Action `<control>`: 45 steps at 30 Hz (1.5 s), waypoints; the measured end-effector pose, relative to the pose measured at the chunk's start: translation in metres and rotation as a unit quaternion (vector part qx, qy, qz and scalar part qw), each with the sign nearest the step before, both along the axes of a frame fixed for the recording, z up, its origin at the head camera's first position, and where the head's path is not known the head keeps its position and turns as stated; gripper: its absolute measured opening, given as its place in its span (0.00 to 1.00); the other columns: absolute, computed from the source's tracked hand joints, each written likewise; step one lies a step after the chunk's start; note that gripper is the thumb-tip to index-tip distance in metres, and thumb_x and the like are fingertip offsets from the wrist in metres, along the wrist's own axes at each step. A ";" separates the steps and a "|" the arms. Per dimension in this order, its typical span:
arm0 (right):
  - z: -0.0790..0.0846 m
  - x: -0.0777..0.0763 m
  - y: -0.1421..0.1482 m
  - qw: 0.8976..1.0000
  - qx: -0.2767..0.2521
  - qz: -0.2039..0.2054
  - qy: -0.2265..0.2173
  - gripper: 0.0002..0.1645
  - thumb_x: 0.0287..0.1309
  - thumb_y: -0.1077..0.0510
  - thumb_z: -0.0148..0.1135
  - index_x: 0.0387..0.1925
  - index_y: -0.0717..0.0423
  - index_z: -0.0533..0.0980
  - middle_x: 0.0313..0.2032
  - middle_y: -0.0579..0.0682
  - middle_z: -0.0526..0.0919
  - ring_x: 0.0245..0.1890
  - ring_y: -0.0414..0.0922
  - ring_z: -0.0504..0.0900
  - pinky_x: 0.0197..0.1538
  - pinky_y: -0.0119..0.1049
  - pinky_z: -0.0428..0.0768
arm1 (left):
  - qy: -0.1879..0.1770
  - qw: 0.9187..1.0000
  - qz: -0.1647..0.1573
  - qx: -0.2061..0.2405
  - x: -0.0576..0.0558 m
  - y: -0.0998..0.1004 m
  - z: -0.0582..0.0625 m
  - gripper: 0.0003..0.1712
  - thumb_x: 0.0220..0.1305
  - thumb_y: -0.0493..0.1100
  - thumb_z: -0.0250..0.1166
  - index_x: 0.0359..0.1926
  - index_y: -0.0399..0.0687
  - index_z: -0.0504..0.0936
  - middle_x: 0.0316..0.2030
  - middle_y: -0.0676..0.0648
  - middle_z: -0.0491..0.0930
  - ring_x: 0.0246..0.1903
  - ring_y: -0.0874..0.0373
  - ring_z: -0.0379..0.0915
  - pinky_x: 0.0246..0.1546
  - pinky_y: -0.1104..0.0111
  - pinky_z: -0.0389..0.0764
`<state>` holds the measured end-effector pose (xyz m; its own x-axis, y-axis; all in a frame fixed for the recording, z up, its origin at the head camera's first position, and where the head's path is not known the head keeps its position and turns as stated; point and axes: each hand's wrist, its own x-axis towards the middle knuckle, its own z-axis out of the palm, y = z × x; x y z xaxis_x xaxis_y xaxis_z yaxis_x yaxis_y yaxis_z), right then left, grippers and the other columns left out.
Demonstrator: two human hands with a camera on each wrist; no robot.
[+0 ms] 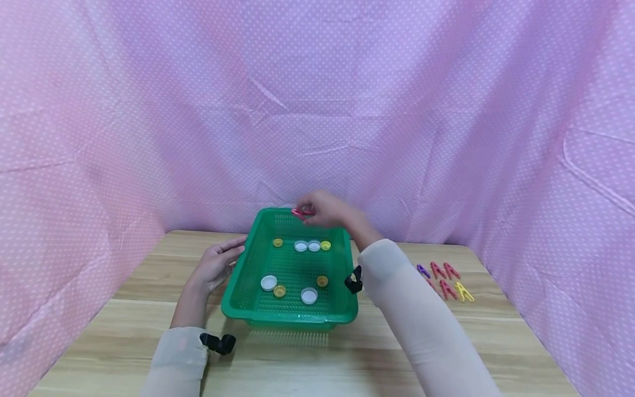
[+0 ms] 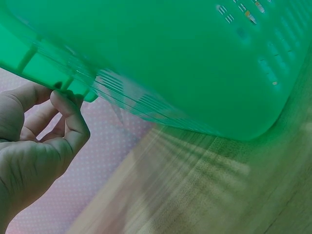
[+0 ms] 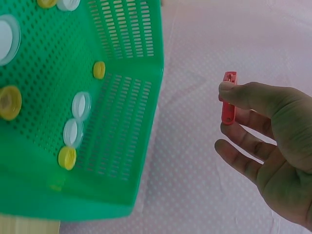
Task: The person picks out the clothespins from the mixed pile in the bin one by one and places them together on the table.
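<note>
A green plastic basket (image 1: pixel 292 317) with slotted sides sits in the middle of the wooden table. Several bottle caps lie on its floor: white caps (image 1: pixel 309 296), amber caps (image 1: pixel 280 291) and a yellow cap (image 1: pixel 325 245). My left hand (image 1: pixel 218 264) grips the basket's left rim; in the left wrist view the thumb and fingers of that hand (image 2: pixel 46 126) pinch the rim's edge. Between thumb and fingertips my right hand (image 1: pixel 324 209) pinches a red clothespin (image 3: pixel 228 100). This hand is at the basket's far edge, and the right wrist view shows the clothespin outside the wall.
Right of the basket, several clothespins lie in rows on the table (image 1: pixel 496 336): red clothespins (image 1: pixel 448 290), a purple clothespin (image 1: pixel 423 271) and a yellow clothespin (image 1: pixel 464 292). The right forearm partly covers them. A pink dotted curtain (image 1: pixel 317 138) hangs behind the table and along both sides.
</note>
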<state>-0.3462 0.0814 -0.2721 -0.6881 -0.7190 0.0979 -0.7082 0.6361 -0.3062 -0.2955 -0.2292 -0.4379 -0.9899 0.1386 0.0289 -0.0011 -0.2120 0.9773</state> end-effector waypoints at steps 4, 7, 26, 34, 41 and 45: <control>0.000 0.000 0.012 1.000 -0.003 -0.013 -0.003 0.18 0.61 0.63 0.71 0.53 0.58 0.84 0.42 0.51 0.87 0.41 0.45 0.83 0.47 0.40 0.83 | 0.003 1.000 -0.005 0.005 0.000 -0.001 0.000 0.28 0.74 0.37 0.62 0.71 0.31 0.70 0.49 0.54 0.86 0.44 0.63 0.82 0.47 0.68 0.84; 0.001 0.001 0.021 1.000 -0.013 -0.019 -0.008 0.19 0.61 0.63 0.71 0.54 0.60 0.83 0.42 0.52 0.88 0.41 0.46 0.84 0.47 0.40 0.84 | 0.003 1.000 -0.008 0.010 -0.001 -0.001 -0.001 0.28 0.74 0.37 0.62 0.71 0.30 0.69 0.49 0.54 0.86 0.44 0.63 0.82 0.47 0.69 0.84; 0.000 0.010 0.098 0.997 -0.028 -0.055 0.041 0.16 0.57 0.66 0.73 0.49 0.63 0.85 0.35 0.54 0.87 0.37 0.49 0.85 0.43 0.44 0.85 | -0.011 1.000 -0.009 0.007 -0.002 0.001 0.001 0.29 0.74 0.37 0.62 0.72 0.32 0.68 0.52 0.53 0.85 0.45 0.62 0.83 0.49 0.68 0.84; -0.007 0.011 0.134 0.995 -0.015 -0.085 0.043 0.19 0.58 0.64 0.73 0.51 0.66 0.83 0.35 0.54 0.87 0.37 0.49 0.85 0.44 0.46 0.85 | -0.010 1.000 -0.009 0.007 -0.002 0.000 0.000 0.30 0.74 0.37 0.63 0.72 0.31 0.67 0.53 0.52 0.84 0.45 0.62 0.83 0.49 0.68 0.84; -0.019 0.016 0.165 0.993 -0.005 -0.103 0.051 0.20 0.59 0.65 0.72 0.52 0.69 0.82 0.35 0.54 0.86 0.35 0.48 0.84 0.41 0.46 0.85 | -0.006 1.000 -0.008 0.004 -0.002 -0.001 0.000 0.28 0.75 0.37 0.62 0.71 0.33 0.70 0.52 0.53 0.84 0.44 0.63 0.82 0.48 0.68 0.85; -0.031 0.020 0.180 0.993 0.004 -0.107 0.050 0.20 0.59 0.65 0.71 0.52 0.69 0.82 0.34 0.53 0.87 0.33 0.45 0.83 0.39 0.43 0.84 | -0.005 1.000 -0.009 0.012 -0.001 -0.002 0.001 0.28 0.74 0.36 0.62 0.71 0.32 0.69 0.51 0.53 0.84 0.45 0.63 0.82 0.48 0.68 0.85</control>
